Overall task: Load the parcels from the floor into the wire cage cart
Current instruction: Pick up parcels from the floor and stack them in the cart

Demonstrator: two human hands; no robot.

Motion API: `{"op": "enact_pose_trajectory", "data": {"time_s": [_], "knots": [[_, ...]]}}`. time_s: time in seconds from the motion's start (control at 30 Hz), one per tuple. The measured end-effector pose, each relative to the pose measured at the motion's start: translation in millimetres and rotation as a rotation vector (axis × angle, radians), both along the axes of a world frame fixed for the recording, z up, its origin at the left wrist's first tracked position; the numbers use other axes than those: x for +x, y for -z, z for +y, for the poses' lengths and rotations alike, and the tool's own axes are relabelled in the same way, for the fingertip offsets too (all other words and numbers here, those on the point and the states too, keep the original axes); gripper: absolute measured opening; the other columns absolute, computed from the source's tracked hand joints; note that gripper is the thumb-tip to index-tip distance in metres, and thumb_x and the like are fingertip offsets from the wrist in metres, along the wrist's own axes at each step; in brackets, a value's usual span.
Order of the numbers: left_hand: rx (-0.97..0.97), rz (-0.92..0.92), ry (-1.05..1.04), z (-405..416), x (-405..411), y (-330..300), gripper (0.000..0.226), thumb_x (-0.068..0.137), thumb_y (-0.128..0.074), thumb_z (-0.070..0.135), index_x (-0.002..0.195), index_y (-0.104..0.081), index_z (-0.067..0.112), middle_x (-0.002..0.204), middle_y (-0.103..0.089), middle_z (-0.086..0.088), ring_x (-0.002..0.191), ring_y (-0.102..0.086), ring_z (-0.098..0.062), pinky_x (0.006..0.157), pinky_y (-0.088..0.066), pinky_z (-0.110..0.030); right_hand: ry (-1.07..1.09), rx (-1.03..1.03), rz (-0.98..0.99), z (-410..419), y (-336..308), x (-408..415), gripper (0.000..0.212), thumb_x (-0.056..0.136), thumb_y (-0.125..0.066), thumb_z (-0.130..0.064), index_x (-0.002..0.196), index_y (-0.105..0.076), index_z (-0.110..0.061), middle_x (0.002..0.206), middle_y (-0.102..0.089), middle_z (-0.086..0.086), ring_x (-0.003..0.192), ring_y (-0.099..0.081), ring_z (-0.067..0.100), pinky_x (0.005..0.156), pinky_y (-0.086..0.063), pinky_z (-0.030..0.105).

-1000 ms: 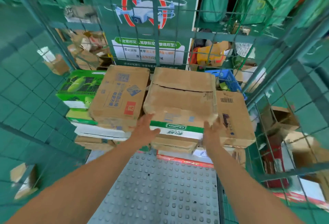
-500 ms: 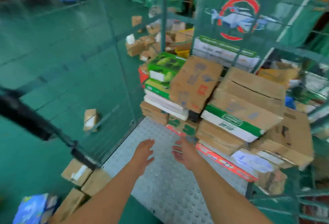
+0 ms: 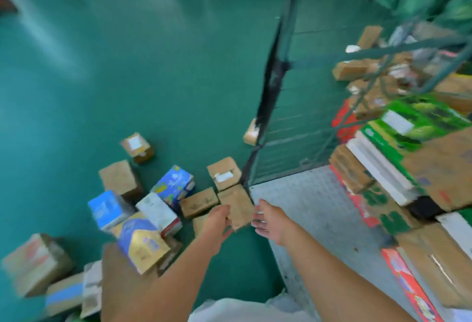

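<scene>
Parcel (image 3: 237, 205), brown carton, centre frame by cart (image 3: 314, 201) edge: prob. light, stiff, flat. Take by long sides. Left hand (image 3: 217, 222), right hand (image 3: 268, 223) flank it, fingers loose, gripping nothing.

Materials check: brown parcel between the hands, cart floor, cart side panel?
Brown parcel: looks like plain corrugated cardboard, matte tan, no print.
Cart floor: likely metal plate, dull grey, with a raised stud pattern.
Cart side panel: thin green-coated wire grid, probably painted steel; blur hides detail.
</scene>
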State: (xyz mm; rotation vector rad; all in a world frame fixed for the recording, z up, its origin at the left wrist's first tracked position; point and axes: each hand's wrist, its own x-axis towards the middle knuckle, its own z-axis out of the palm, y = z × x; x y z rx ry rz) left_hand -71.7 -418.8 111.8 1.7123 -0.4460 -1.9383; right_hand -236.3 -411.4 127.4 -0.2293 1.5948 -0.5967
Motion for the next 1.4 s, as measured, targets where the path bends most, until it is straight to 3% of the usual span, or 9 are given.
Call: {"op": "enact_pose_trajectory", "data": {"time_s": [0.1,0.23,0.37,0.5,0.6,0.7,0.97,1.23,1.4], "knots": [[-0.007,-0.008,-0.157,3.8,53.1,-3.4,0.014,0.105,-0.054,0.027,0.092,-0.058,0.021,0.092,-0.059,0.003,0.080,-0.055,-0.012,0.081,-0.048,-0.032,-0.142,0.008,0.039,-15.7,-5.6,53.0,0.037,0.106,-0.047,-0.044,0.113,-0.064,-0.011,0.108,-0.068,0.007,0.096,-0.066,0.021,0.090,-0.054,0.037],[0.010,0.003,-0.289,9.2,109.1,6.5,0.010,0.103,-0.059,0.035,0.106,-0.061,0.026,0.114,-0.064,0.003,0.104,-0.064,-0.018,0.105,-0.051,-0.041,-0.288,0.007,0.069,-34.9,-3.4,108.0,0.034,0.107,-0.046,-0.040,0.110,-0.064,-0.011,0.096,-0.066,0.005,0.081,-0.059,0.019,0.089,-0.053,0.036],[0.040,-0.004,-0.410,3.7,141.8,13.0,0.014,0.103,-0.060,0.035,0.114,-0.061,0.027,0.111,-0.064,0.005,0.096,-0.062,-0.013,0.094,-0.053,-0.036,-0.398,0.033,0.064,-55.4,7.2,142.5,0.035,0.107,-0.046,-0.042,0.112,-0.064,-0.012,0.105,-0.065,0.006,0.088,-0.059,0.019,0.072,-0.050,0.029],[0.058,-0.013,-0.466,-12.0,159.2,18.8,0.025,0.103,-0.060,0.033,0.127,-0.061,0.023,0.112,-0.064,0.005,0.098,-0.062,-0.012,0.081,-0.054,-0.031,-0.485,0.043,0.062,-82.4,19.8,161.2,0.033,0.106,-0.048,-0.041,0.112,-0.064,-0.013,0.101,-0.065,0.005,0.083,-0.060,0.018,0.073,-0.051,0.030],[0.097,-0.025,-0.527,-29.3,162.1,27.7,0.031,0.103,-0.060,0.032,0.131,-0.057,0.020,0.125,-0.063,0.000,0.111,-0.063,-0.018,0.096,-0.055,-0.037,-0.543,0.066,0.075,-106.2,35.1,163.3,0.034,0.105,-0.051,-0.042,0.113,-0.065,-0.012,0.103,-0.067,0.006,0.086,-0.063,0.020,0.080,-0.052,0.034],[0.135,-0.062,-0.540,-52.4,156.1,36.0,0.029,0.102,-0.061,0.034,0.129,-0.057,0.022,0.121,-0.065,0.002,0.114,-0.063,-0.019,0.106,-0.052,-0.043,-0.566,0.088,0.063,-132.1,46.8,156.3,0.031,0.105,-0.052,-0.040,0.113,-0.065,-0.013,0.108,-0.069,0.007,0.090,-0.064,0.021,0.088,-0.053,0.037],[0.246,-0.113,-0.533,-107.8,129.1,66.1,0.021,0.101,-0.063,0.037,0.116,-0.055,0.024,0.114,-0.064,0.004,0.111,-0.062,-0.019,0.105,-0.052,-0.042,-0.623,0.201,0.089,-188.5,102.9,125.2,0.024,0.104,-0.052,-0.031,0.115,-0.064,-0.014,0.109,-0.071,0.009,0.098,-0.067,0.023,0.080,-0.052,0.034],[0.314,-0.139,-0.609,-108.3,139.3,102.7,0.016,0.102,-0.060,0.042,0.111,-0.056,0.030,0.116,-0.062,0.007,0.108,-0.061,-0.016,0.098,-0.053,-0.037,-0.770,0.299,0.133,-203.9,140.8,155.3,0.016,0.104,-0.051,-0.024,0.109,-0.063,-0.013,0.111,-0.071,0.010,0.107,-0.067,0.026,0.099,-0.054,0.039],[0.342,-0.135,-0.629,-91.9,160.2,140.4,0.026,0.103,-0.057,0.040,0.124,-0.056,0.024,0.120,-0.062,0.004,0.110,-0.061,-0.016,0.097,-0.052,-0.036,-0.833,0.340,0.139,-194.8,171.6,186.0,0.019,0.104,-0.052,-0.026,0.111,-0.064,-0.013,0.109,-0.071,0.008,0.093,-0.065,0.021,0.093,-0.054,0.036]]}}
